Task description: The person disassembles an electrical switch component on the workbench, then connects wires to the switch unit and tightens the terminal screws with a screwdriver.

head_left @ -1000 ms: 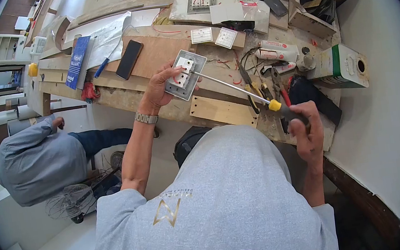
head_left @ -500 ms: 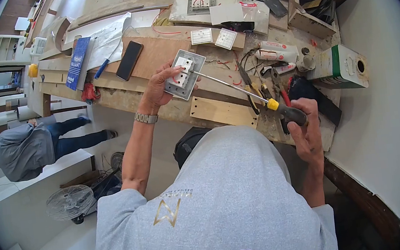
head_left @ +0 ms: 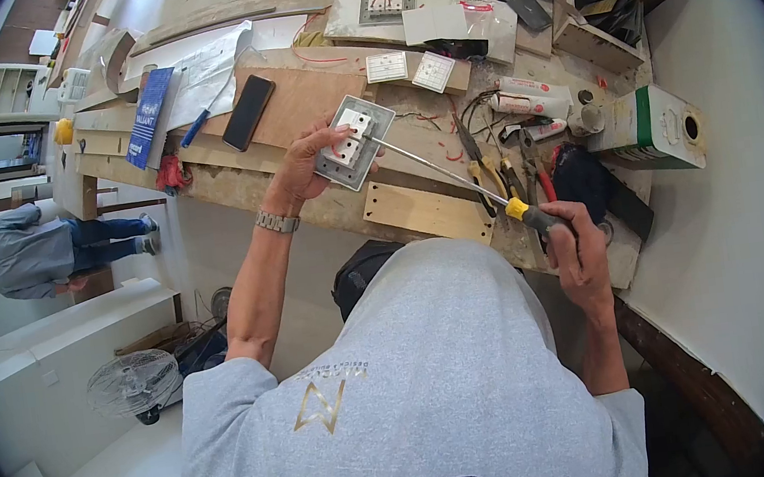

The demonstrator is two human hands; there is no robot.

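My left hand [head_left: 302, 167], with a metal watch on its wrist, grips a grey-framed electrical socket plate [head_left: 355, 146] bearing white modules and a short red wire. Its thumb lies over the white modules. In my right hand [head_left: 581, 257] is a long screwdriver [head_left: 518, 208] with a black and yellow handle, fingers wrapped round the grip. The shaft slants up to the left, and its tip meets the modules near their middle. Whether it sits in a screw is too small to tell. A drilled wooden strip [head_left: 426, 212] lies just below the plate.
On the bench lie a phone [head_left: 248, 112], yellow-handled pliers [head_left: 490, 179], white tubes [head_left: 530, 104] and two white plates [head_left: 387, 67]. A second socket plate [head_left: 387, 7] rests on a board behind. A metal can [head_left: 641, 130] stands right. At far left another person [head_left: 31, 253] walks.
My right hand and the screwdriver handle have shifted slightly left, with the fingers regripped. The plate is nearly still. The other person has moved farther away.
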